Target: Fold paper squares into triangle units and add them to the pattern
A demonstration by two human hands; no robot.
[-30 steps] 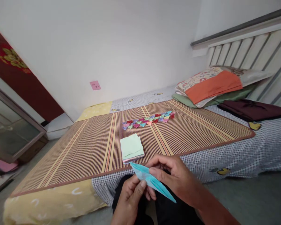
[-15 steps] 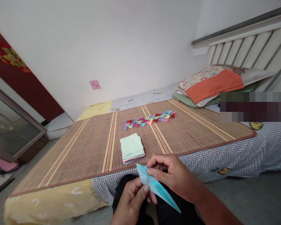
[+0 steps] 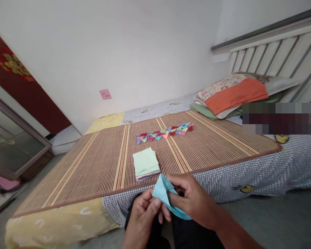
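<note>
blue paper [image 3: 162, 189] partly behind right hand [image 3: 194, 202]

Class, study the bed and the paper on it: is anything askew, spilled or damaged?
Only the paper stack on the mat is slightly fanned, its sheets not squared. The folded pieces lie in a tidy row; nothing is spilled or torn.

The left hand [image 3: 145, 219] and the right hand [image 3: 194, 204] are shown bare, and the right forearm [image 3: 230, 235] is seen uncovered as far as the lower edge. On the legs beneath, black trousers [image 3: 188, 237] are worn.
</note>
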